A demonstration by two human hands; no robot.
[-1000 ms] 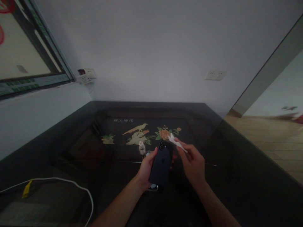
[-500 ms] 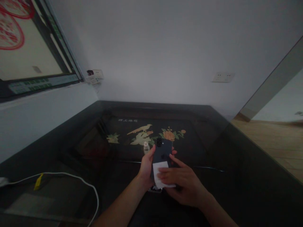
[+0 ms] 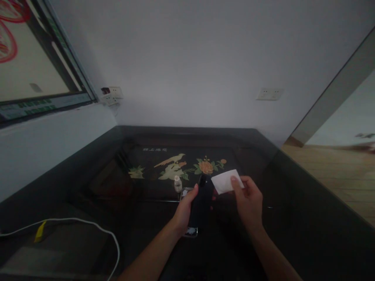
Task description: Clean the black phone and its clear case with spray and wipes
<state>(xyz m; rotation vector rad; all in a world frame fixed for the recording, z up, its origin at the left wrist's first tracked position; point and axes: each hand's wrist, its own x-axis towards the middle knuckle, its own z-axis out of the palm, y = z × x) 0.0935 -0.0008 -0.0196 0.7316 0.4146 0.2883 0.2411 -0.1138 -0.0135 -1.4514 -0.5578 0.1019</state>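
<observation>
My left hand is closed round a dark phone, held back side up above the dark glass table. My right hand pinches a small white wipe by its right edge, lifted just right of the phone's upper end. A small clear bottle stands on the table just left of the phone's top. A second flat device lies on the table under the phone; only its lower edge shows.
A white cable with a yellow tag loops over the table's near left. Painted birds and flowers show under the glass. Wall sockets sit behind; a wooden floor opens at right.
Half a second ago my right hand pressed the wipe flat on the phone's back. It has since lifted the wipe off, up and to the right. The left hand still holds the phone.
</observation>
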